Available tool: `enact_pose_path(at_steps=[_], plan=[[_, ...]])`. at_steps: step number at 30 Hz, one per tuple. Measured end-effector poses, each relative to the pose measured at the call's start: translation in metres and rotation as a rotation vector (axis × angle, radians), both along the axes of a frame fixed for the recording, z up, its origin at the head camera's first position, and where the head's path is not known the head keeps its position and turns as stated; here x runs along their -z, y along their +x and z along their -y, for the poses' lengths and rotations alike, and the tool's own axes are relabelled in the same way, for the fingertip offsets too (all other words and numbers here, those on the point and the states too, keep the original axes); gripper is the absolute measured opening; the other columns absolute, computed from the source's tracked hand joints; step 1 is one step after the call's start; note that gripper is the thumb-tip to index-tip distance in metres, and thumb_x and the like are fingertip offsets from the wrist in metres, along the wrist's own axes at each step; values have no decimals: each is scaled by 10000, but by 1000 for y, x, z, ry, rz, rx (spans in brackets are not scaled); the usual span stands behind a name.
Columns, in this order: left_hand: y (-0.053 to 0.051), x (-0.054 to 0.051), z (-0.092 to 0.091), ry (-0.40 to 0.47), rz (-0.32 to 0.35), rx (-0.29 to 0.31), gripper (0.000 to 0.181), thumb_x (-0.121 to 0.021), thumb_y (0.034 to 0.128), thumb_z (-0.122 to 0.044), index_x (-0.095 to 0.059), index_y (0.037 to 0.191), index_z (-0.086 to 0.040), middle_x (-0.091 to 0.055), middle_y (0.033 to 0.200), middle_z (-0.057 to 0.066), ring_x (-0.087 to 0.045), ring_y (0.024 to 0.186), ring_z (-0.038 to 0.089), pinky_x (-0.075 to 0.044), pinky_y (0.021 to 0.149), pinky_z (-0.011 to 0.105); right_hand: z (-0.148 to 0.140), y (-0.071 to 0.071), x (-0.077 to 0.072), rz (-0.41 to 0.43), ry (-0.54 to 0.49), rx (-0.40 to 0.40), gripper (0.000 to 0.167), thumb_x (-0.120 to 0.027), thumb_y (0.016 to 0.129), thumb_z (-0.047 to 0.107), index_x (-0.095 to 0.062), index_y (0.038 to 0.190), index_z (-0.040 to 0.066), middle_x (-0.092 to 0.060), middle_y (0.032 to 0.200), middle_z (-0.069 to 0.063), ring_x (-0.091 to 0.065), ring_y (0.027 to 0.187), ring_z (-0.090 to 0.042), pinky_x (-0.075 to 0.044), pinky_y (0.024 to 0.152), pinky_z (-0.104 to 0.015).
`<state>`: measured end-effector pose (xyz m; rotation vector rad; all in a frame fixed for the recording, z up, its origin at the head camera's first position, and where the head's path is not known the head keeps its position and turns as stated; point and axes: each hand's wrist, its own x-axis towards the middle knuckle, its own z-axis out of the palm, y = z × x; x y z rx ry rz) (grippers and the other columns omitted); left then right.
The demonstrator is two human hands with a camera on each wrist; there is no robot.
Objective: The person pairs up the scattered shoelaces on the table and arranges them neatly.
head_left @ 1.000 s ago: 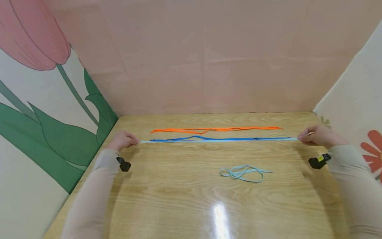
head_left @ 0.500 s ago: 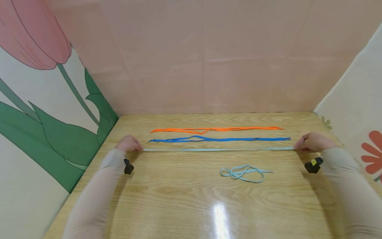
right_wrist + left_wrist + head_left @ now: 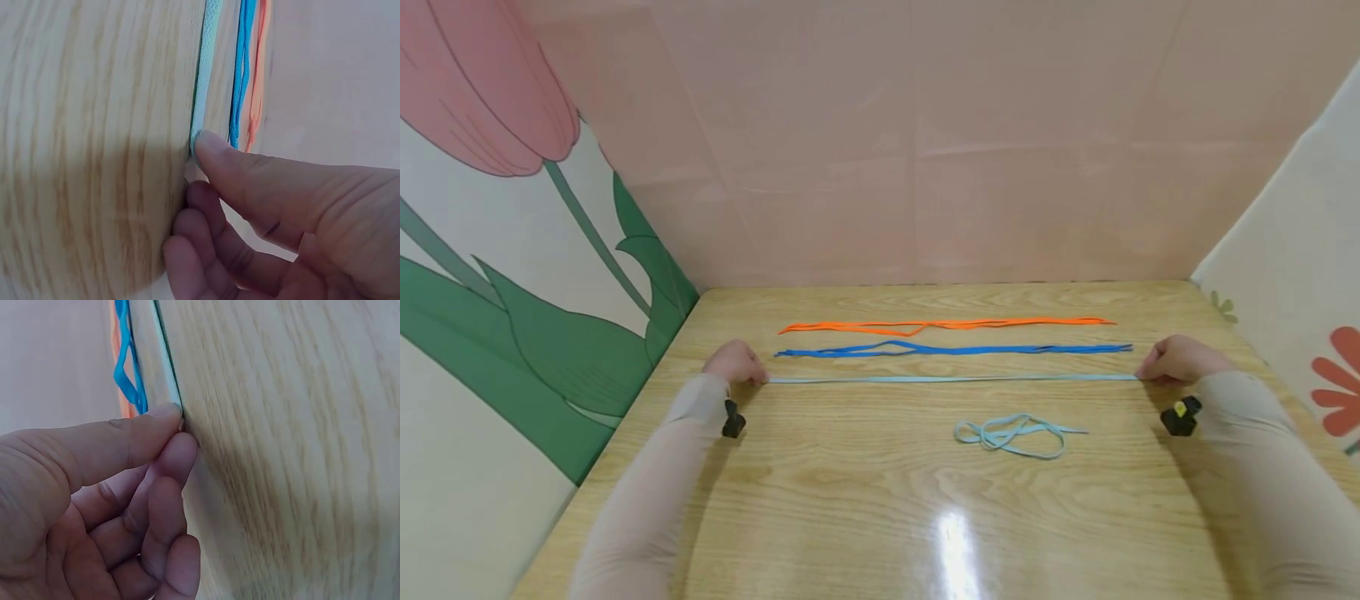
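A pale blue shoelace (image 3: 917, 379) stretches straight across the table between both hands. My left hand (image 3: 735, 363) pinches its left end between thumb and forefinger, as the left wrist view shows close up. At the other end my right hand (image 3: 1180, 359) pinches the lace (image 3: 203, 94) between thumb and fingertips. Just beyond it lie blue shoelaces (image 3: 970, 351), roughly parallel, with a small gap in the strands left of the middle. Farther back are orange shoelaces (image 3: 1000, 322), also laid lengthwise. Nearer to me a second pale blue shoelace (image 3: 1018, 435) lies loosely looped.
The wooden table (image 3: 850, 500) has a glare spot near its front. A pinkish wall covering (image 3: 910, 167) rises behind its back edge. Panels with printed flowers stand at the left (image 3: 475, 208) and right.
Both hands have brought the stretched pale blue shoelace toward me, from over the blue laces to the near side of them. The hands have also come slightly closer together.
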<state>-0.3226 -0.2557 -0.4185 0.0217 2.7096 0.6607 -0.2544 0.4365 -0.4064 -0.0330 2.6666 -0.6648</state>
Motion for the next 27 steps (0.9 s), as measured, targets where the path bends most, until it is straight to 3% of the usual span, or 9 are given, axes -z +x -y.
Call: enact_pose_path(at_steps=[10, 27], plan=[[-1, 4, -6, -19, 23, -28, 222, -786, 791, -224, -667, 672, -80, -591, 643, 3, -482, 613, 153, -408, 573, 271, -1, -1, 4, 7, -53, 52, 260, -727, 836, 220, -588, 846, 1, -558, 715, 27, -527, 640, -111, -446, 573, -239], [2, -3, -10, -50, 24, -47, 240, -774, 812, -256, -630, 717, -89, -570, 672, 6, -498, 653, 164, -409, 580, 274, 0, -4, 4, 33, -40, 62, 312, -730, 843, 262, -564, 869, -1, -528, 670, 24, -512, 601, -118, -424, 558, -250]])
